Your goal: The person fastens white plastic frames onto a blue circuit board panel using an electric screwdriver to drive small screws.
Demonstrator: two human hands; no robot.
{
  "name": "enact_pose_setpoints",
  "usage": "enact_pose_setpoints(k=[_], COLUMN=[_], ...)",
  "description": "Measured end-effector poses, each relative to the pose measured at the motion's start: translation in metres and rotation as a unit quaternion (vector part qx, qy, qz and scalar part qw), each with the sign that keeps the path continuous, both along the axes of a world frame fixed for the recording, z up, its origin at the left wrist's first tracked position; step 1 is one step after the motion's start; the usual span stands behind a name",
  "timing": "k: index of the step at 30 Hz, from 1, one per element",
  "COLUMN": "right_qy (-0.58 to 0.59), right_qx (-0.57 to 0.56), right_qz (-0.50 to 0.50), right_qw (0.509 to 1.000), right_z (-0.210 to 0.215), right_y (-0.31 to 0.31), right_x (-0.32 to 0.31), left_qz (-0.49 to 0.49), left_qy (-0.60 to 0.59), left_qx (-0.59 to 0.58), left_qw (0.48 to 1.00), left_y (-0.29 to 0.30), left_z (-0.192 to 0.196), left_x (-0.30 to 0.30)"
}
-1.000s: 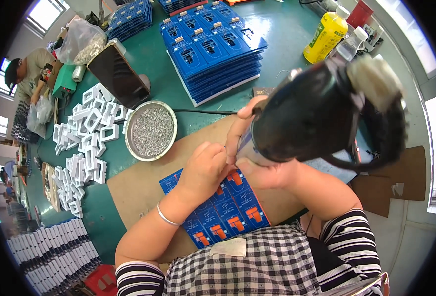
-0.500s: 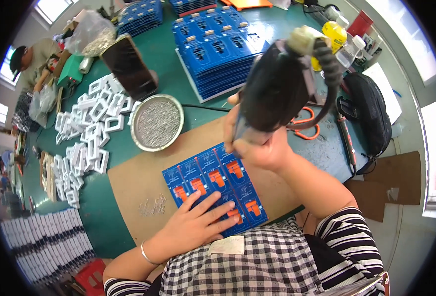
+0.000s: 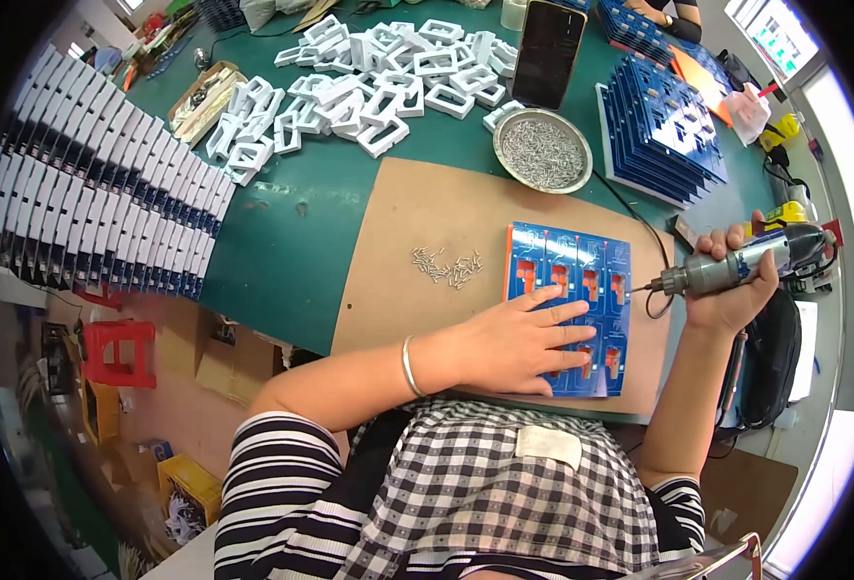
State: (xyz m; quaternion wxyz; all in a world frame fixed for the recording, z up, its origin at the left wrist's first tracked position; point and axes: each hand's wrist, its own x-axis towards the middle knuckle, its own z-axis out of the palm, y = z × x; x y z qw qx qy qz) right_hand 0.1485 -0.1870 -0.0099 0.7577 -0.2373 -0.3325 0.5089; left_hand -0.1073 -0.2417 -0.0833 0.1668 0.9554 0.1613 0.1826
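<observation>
My left hand (image 3: 529,343) lies flat with fingers spread across a blue circuit board panel (image 3: 615,324) with orange parts in its cells. The panel rests on a brown cardboard sheet (image 3: 381,246). In my right hand (image 3: 735,298), fingers wrap round an electric screwdriver (image 3: 706,275), tilted nearly level. Its bit points left, close to the panel's right edge; whether it touches cannot be made out. A small heap of silvery screws (image 3: 458,271) lies on the cardboard left of the panel. Beyond the panel stands a round metal bowl (image 3: 506,166) full of similar small pieces.
White plastic frames (image 3: 383,135) are piled at the back. A phone (image 3: 549,53) stands upright behind the bowl. Stacked blue panels (image 3: 659,126) sit at the back right, and white-and-blue assemblies (image 3: 108,184) at the left. A black bag (image 3: 773,358) lies at the right.
My view has swung left. The screwdriver, upright and raised above the panel before, is now lower, tipped nearly level at the panel's right side. My left hand stays on the panel.
</observation>
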Motion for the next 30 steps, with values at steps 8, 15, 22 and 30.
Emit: enact_pose_setpoints(k=[8, 15, 22, 30], right_qy=[-0.150, -0.267, -0.235, -0.223], right_qx=[0.042, 0.002, -0.025, -0.051], right_qz=[0.035, -0.143, -0.185, -0.193], right_qw=[0.987, 0.953, 0.954, 0.954], right_z=[-0.013, -0.012, -0.029, -0.030], right_y=[-0.043, -0.040, -0.028, -0.024], right_x=[-0.016, 0.008, 0.006, 0.005], left_qz=[0.360, 0.316, 0.305, 0.210], left_qy=[-0.063, -0.005, 0.070, -0.084], left_qx=[0.003, 0.013, 0.013, -0.248], left_qw=[0.931, 0.949, 0.950, 0.942], left_y=[0.035, 0.046, 0.050, -0.013], left_z=[0.002, -0.001, 0.028, 0.014], left_x=[-0.104, -0.105, -0.100, -0.057])
